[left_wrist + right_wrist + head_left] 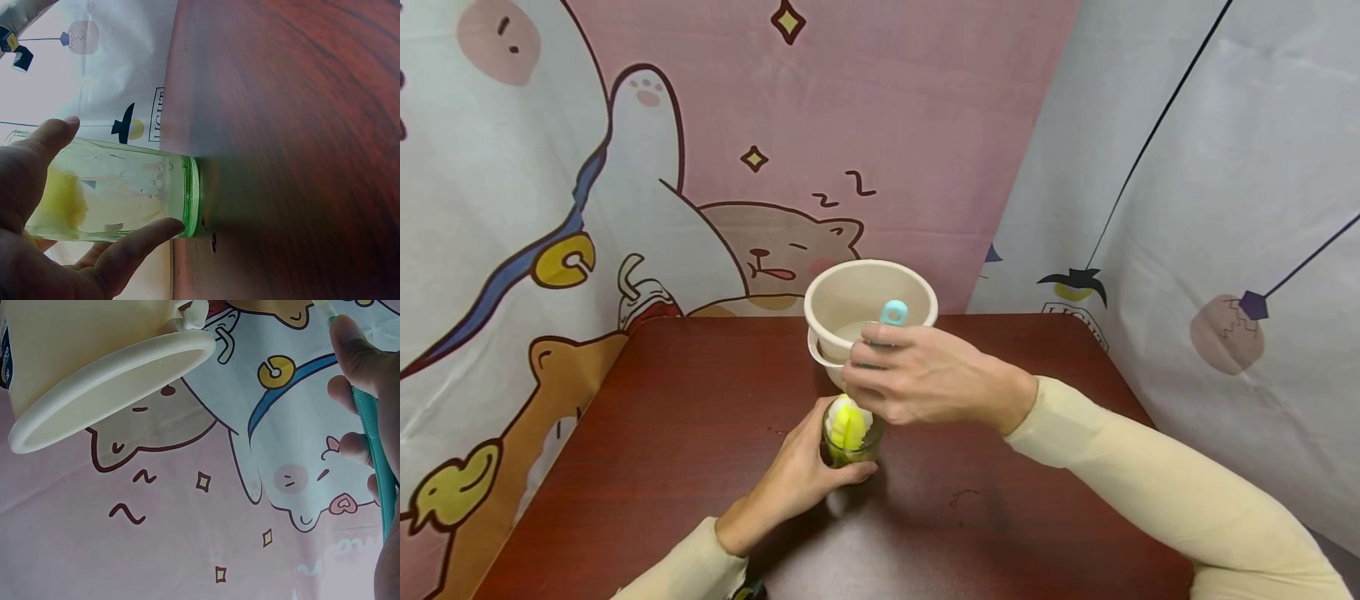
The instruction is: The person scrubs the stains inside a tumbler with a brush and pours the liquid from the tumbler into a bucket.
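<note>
My left hand (797, 471) wraps round a clear, green-tinted drinking glass (137, 187), thumb on one side and fingers on the other. The glass stands upright, its base right at the table. Inside its upper part sits the yellow and white sponge head (848, 425) of a cup brush. Above the glass, my right hand (928, 375) grips the brush's teal handle (374, 431), fingers curled round it and thumb along it. The handle's ringed end (893, 312) sticks up past the fingers, while the brush's neck is hidden behind the right hand in the head view.
Cream plastic buckets (814, 304), one seemingly set in the other, stand just behind the hands near the table's back edge. The dark red wooden table (700, 417) has small wet marks right of the glass. Cartoon-printed cloth (925, 125) hangs behind and at both sides.
</note>
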Action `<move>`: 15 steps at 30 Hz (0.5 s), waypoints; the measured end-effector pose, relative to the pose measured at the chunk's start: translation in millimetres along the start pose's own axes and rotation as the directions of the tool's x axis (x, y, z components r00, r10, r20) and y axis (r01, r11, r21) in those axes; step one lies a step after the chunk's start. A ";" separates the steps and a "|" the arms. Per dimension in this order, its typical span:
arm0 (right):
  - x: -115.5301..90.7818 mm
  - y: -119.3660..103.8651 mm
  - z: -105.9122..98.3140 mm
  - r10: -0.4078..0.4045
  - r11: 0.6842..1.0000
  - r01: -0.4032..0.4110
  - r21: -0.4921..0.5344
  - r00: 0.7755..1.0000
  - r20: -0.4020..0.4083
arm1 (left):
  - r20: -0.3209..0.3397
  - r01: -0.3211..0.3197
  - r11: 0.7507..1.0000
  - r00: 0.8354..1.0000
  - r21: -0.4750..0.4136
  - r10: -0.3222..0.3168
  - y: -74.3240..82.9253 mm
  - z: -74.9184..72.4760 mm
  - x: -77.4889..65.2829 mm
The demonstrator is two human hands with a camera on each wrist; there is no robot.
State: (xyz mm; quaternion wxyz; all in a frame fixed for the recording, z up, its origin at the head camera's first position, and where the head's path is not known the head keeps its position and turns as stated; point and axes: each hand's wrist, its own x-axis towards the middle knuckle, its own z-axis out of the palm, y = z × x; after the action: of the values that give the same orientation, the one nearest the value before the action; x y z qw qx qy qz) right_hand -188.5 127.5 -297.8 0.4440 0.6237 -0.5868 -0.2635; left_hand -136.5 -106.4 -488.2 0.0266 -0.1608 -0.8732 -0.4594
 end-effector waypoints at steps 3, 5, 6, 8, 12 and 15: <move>-0.2 0.8 0.4 -0.001 1.000 0.001 0.000 1.000 0.007 | 0.006 -0.002 1.000 1.000 -0.009 0.002 -0.5 0.3 0.2; -0.2 1.5 0.9 -0.002 1.000 0.002 0.002 1.000 0.015 | 0.008 0.000 1.000 1.000 -0.013 0.000 -0.6 0.5 0.2; -0.1 1.9 1.3 -0.003 1.000 0.003 0.003 1.000 0.019 | 0.010 0.001 1.000 1.000 -0.014 -0.001 -0.6 0.5 0.1; -0.2 3.2 1.8 -0.005 1.000 0.005 0.002 1.000 0.026 | 0.012 0.003 1.000 1.000 -0.017 -0.002 -0.5 0.4 0.1; -0.5 5.7 3.9 -0.004 1.000 0.004 0.004 0.999 0.032 | 0.015 0.006 1.000 1.000 -0.023 -0.005 0.0 0.2 0.0; -0.4 6.8 5.7 -0.005 1.000 0.005 0.004 0.999 0.032 | 0.013 0.003 1.000 1.000 -0.026 -0.003 0.3 -0.3 -0.2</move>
State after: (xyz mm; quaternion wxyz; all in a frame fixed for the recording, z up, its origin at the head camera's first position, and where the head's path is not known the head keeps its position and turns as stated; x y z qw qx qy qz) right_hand -196.8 127.0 -294.7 0.4328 0.6215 -0.5930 -0.2736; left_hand -136.3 -106.5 -487.8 0.0181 -0.1628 -0.8676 -0.4695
